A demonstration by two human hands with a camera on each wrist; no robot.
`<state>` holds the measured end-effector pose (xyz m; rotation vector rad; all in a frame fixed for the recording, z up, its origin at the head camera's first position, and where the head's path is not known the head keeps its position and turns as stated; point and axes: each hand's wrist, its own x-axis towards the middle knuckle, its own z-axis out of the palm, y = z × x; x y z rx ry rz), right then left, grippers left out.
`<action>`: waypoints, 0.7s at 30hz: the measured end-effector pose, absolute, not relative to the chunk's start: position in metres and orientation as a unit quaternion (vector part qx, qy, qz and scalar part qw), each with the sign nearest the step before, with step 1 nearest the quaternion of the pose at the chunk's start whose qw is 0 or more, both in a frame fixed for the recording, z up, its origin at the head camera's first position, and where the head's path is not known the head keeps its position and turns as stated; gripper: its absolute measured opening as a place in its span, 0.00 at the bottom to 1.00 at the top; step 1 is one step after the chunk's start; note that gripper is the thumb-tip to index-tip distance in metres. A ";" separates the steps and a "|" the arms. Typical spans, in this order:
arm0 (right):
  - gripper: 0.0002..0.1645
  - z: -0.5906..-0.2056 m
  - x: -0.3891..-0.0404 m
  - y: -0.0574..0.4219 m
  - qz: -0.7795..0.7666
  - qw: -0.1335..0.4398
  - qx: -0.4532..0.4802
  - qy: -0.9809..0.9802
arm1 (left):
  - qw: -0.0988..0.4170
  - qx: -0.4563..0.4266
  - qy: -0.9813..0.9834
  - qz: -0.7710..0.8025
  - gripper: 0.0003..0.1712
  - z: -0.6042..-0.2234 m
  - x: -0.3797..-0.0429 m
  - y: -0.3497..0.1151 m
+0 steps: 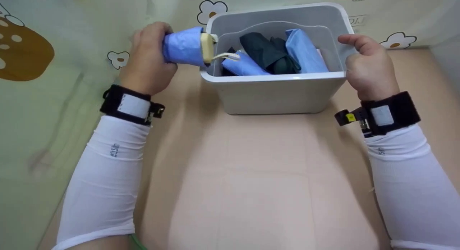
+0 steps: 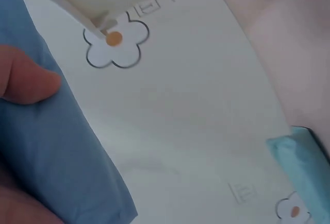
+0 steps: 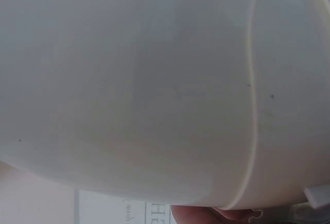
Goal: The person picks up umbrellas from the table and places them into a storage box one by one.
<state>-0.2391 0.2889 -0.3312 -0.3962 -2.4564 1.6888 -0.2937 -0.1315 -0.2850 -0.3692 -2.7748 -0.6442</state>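
My left hand [image 1: 149,57] grips what looks like a folded blue umbrella [image 1: 183,46], with a cream handle end and a pale strap loop. The handle end points right, over the left rim of a light grey plastic bin [image 1: 280,95]. In the left wrist view, the thumb lies across the umbrella's blue cloth [image 2: 56,147]. Inside the bin lie a dark green cloth bundle [image 1: 266,50] and blue cloth bundles [image 1: 307,52], partly overlapping. My right hand [image 1: 372,66] holds the bin's right rim; the bin wall [image 3: 134,90] fills most of the right wrist view.
A pale cloth [image 1: 82,109] printed with flowers and brown shapes runs along the left and back. The bin stands on a beige surface [image 1: 251,178]. In the left wrist view, a teal wrapped thing [image 2: 301,165] lies at the right edge.
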 end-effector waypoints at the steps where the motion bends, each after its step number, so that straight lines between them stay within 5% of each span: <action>1: 0.40 -0.331 -0.239 0.289 0.559 0.067 -0.132 -0.816 | 0.134 -0.134 -0.957 -0.219 0.32 -0.284 -0.295 -0.127; 21: 0.39 -0.333 -0.241 0.284 0.556 0.074 -0.126 -0.818 | 0.149 -0.251 -0.950 -0.113 0.33 -0.281 -0.306 -0.069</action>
